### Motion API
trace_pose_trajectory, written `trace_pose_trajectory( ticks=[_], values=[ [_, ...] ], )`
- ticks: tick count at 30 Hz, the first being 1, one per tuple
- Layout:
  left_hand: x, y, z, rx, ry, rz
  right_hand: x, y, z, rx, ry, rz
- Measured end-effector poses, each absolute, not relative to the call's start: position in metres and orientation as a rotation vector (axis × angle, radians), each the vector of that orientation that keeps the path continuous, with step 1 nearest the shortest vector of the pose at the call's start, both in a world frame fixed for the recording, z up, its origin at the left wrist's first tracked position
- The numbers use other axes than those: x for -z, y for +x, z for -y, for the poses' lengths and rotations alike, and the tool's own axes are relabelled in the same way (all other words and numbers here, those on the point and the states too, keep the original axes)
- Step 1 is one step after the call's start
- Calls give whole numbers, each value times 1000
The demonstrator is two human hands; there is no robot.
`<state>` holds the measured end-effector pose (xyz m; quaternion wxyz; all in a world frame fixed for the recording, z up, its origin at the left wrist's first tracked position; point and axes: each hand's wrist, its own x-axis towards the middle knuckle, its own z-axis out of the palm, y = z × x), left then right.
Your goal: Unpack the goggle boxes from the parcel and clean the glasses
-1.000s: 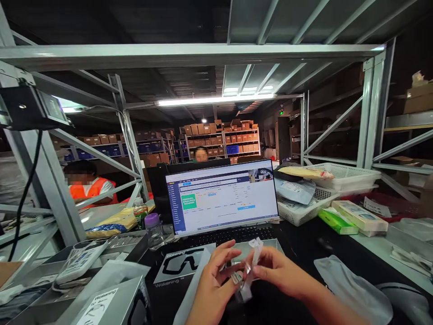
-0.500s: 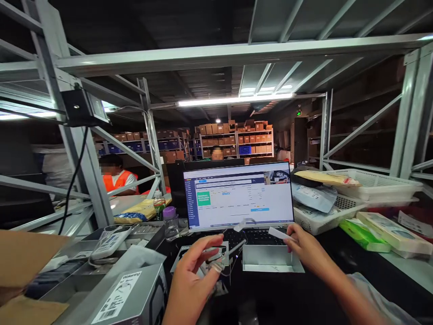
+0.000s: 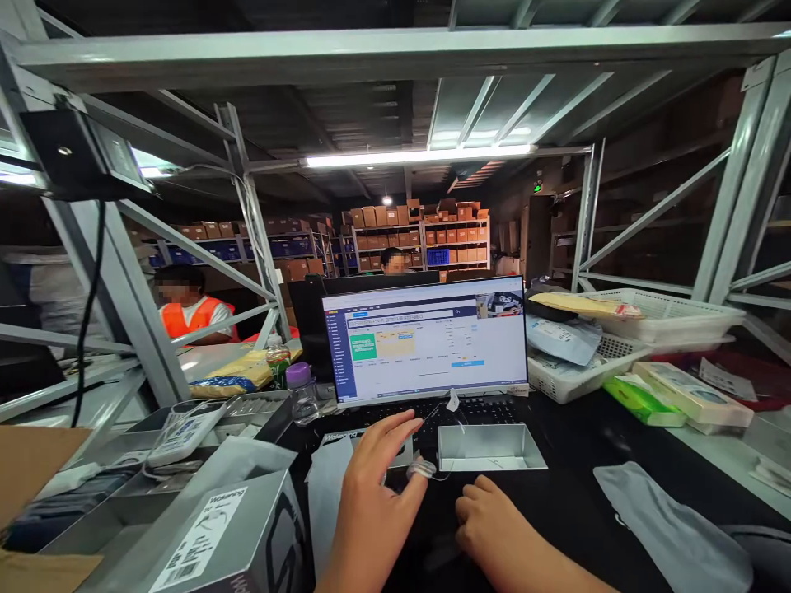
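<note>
My left hand (image 3: 384,502) is in the middle, holding what looks like a pair of thin-framed eyeglasses (image 3: 422,469) between thumb and fingers. A small white tag (image 3: 453,401) hangs at their far end; most of the frame is hidden or too thin to make out. My right hand (image 3: 491,519) is closed, fingers curled, low over the black table, and its inside is hidden. Just beyond it lies an open silver-grey box part (image 3: 493,451). A box part marked "Wakening" (image 3: 339,436) is partly behind my left hand, near a pale grey sheet (image 3: 327,494).
A monitor (image 3: 426,346) and keyboard stand ahead. A grey "Wakening" box (image 3: 247,535) is at left front, near a purple-capped bottle (image 3: 302,402). White baskets (image 3: 562,383) and a grey pouch (image 3: 667,519) are on the right. A person in an orange vest (image 3: 198,313) sits beyond the rack.
My right hand has come down and inward from beside the monitor; the white slip it held no longer shows. My left hand still holds the eyeglasses. The view has shifted, and the screen shows a yellow patch.
</note>
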<state>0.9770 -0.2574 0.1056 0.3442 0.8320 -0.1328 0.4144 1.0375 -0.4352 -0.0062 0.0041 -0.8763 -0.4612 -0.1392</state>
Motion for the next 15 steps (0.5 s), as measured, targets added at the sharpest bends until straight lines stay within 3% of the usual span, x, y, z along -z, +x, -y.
trace_pose_trajectory(
  ticks=[5,9,15],
  values=[
    [-97,981,260,-1003,2195,358,-55,1027,478,225,-2397,1346],
    [-94,983,260,-961,2176,377,-99,1037,550,297,-2387,885],
    [-93,983,261,-900,2162,389,-43,1068,642,201,-2828,-104]
  ],
)
